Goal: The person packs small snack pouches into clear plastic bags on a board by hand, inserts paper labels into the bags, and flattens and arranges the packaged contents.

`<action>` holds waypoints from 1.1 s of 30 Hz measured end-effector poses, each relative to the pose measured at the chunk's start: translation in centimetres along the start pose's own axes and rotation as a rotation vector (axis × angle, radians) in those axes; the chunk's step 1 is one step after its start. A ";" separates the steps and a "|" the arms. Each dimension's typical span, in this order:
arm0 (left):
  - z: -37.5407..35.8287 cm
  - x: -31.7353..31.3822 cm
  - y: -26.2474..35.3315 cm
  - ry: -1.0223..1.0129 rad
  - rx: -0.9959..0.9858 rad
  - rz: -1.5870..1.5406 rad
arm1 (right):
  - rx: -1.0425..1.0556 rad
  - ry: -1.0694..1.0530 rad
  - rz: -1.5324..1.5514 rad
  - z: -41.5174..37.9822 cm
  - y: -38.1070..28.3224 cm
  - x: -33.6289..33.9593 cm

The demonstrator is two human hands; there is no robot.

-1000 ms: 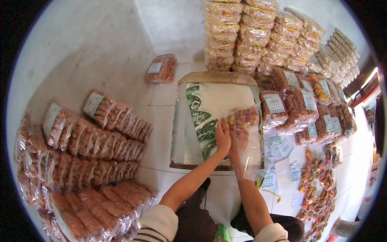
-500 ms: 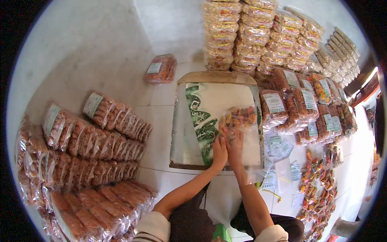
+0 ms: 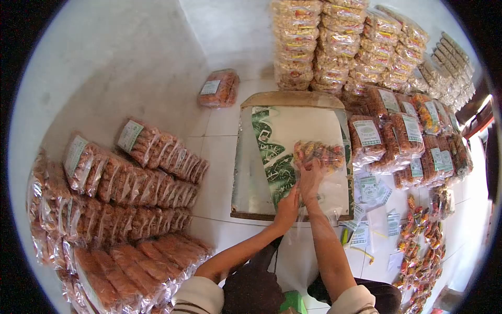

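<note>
A low board (image 3: 242,172) with a white and green printed sheet (image 3: 280,175) on it stands in front of me. On its right half lies a clear plastic bag of small colourful wrapped pieces (image 3: 324,154). My right hand (image 3: 311,180) reaches inside the clear plastic, its fingers spread against the near side of the pieces. My left hand (image 3: 289,204) is just below and to the left, its fingers closed at the plastic's edge; what they pinch is too small to make out. The loose end of the plastic hangs toward my lap.
Bagged brown snacks (image 3: 125,178) are stacked at the left, and one pack (image 3: 218,88) lies by the wall. Tall stacks of pale packs (image 3: 297,47) stand behind the board. Labelled packs (image 3: 366,133), paper labels (image 3: 368,187) and colourful strung pieces (image 3: 418,240) are at the right.
My right hand has moved up along the plastic onto the pieces, and my left hand has dropped a little below it. The whole view has shifted slightly.
</note>
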State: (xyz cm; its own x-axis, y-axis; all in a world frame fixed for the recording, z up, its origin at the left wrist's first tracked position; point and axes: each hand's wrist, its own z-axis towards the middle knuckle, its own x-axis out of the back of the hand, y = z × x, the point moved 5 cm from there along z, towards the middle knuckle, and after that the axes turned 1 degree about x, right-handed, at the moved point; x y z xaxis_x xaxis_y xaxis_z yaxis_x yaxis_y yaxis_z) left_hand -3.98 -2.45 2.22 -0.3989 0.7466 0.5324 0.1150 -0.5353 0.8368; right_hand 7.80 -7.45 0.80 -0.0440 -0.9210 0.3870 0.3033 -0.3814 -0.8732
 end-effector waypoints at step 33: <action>14.5 -7.0 6.6 -0.363 -0.793 0.618 | -0.089 0.377 0.274 1.4 4.4 8.0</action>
State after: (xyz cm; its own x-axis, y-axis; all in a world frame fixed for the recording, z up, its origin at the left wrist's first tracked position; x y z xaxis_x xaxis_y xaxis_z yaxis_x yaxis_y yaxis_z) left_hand 12.78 -5.48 5.82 -0.1638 0.2603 0.9515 -0.4722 -0.8676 0.1561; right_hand 10.10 -16.38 0.48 -0.3213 -0.9468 0.0189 0.2703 -0.1108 -0.9564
